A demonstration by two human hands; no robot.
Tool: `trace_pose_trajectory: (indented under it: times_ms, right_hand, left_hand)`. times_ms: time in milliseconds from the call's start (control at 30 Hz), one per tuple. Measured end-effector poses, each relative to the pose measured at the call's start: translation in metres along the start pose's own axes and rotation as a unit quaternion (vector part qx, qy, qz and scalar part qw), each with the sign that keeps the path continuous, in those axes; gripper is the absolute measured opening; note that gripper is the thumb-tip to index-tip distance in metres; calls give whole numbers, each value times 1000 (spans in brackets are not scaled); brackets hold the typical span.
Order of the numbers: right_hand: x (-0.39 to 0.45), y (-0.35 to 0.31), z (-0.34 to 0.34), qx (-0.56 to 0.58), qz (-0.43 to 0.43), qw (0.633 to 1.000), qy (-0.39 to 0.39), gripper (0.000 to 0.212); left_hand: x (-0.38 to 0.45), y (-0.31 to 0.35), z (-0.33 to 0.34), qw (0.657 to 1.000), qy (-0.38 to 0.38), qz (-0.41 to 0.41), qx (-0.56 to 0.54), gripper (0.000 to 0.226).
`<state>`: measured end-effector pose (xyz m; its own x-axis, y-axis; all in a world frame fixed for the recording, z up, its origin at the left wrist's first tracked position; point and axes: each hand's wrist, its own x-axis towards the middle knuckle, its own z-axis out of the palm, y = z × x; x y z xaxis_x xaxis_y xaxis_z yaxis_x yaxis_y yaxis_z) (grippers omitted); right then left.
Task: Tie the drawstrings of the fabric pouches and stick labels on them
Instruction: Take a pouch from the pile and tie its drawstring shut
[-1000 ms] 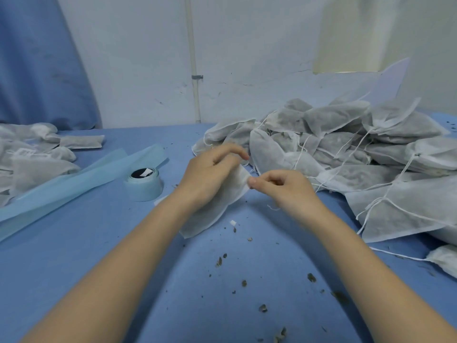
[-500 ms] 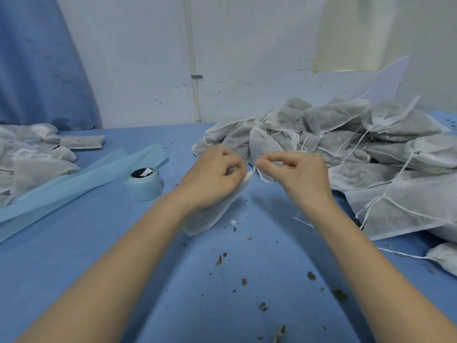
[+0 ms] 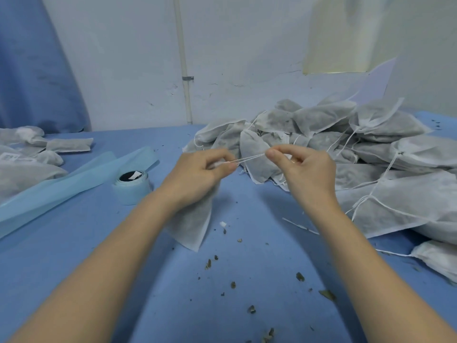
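We see the left hand [image 3: 197, 174] gripping the gathered neck of a filled fabric pouch [image 3: 195, 224], fingers curled round it; the pouch body hangs below the hand with its bottom corner on the blue tabletop [image 3: 123, 243]. The right hand [image 3: 301, 169] pinches the white drawstring [image 3: 249, 158] between thumb and forefinger, the string taut between the two hands. A pile of untied pouches [image 3: 346, 149] sits just behind and right of the right hand. A light-blue label roll [image 3: 132, 186] stands left of the left hand, its strip [image 3: 74, 184] trailing left. More pouches [image 3: 29, 164] lie far left, one showing a label. Dried herb bits [image 3: 300, 276] litter the near tabletop.
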<state>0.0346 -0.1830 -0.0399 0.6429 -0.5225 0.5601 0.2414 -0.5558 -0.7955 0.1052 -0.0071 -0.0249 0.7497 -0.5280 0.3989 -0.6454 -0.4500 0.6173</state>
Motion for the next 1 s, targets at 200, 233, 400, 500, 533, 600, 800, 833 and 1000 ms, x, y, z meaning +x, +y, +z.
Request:
trace_pose_trajectory:
  times_ms: [200, 233, 400, 500, 533, 600, 800, 833, 1000]
  right_hand:
    - [0, -1, -2, 7, 43, 998, -38, 22]
    - [0, -1, -2, 48, 82, 993, -67, 25]
    - [-1, 5, 2, 288, 283, 897, -182, 41]
    - [-4, 9, 5, 265, 261, 905, -206, 32]
    - [-5, 8, 6, 200, 221, 929, -218, 28]
    - [-8, 6, 8, 20, 132, 968, -212, 24]
    - [-29, -9, 40, 60, 135, 950, -274, 44]
    - [-30, -9, 43, 47, 136, 952, -270, 49]
    - [-24, -11, 38, 70, 192, 952, -228, 48]
  left_hand:
    - [1, -2, -6, 987, 51, -2, 149, 15]
    - [1, -2, -8, 981, 54, 7, 184, 17]
    - [-3, -7, -7, 1000, -6, -16, -11, 23]
    - [-8, -12, 1, 999, -30, -34, -24, 26]
    - [-9, -13, 3, 999, -37, -26, 6, 25]
    - [-12, -12, 8, 995, -58, 3, 78, 22]
    - [-17, 0, 17, 983, -78, 78, 145, 21]
    - [-16, 0, 15, 984, -69, 79, 143, 22]
    - [-16, -13, 11, 997, -40, 48, 54, 17]
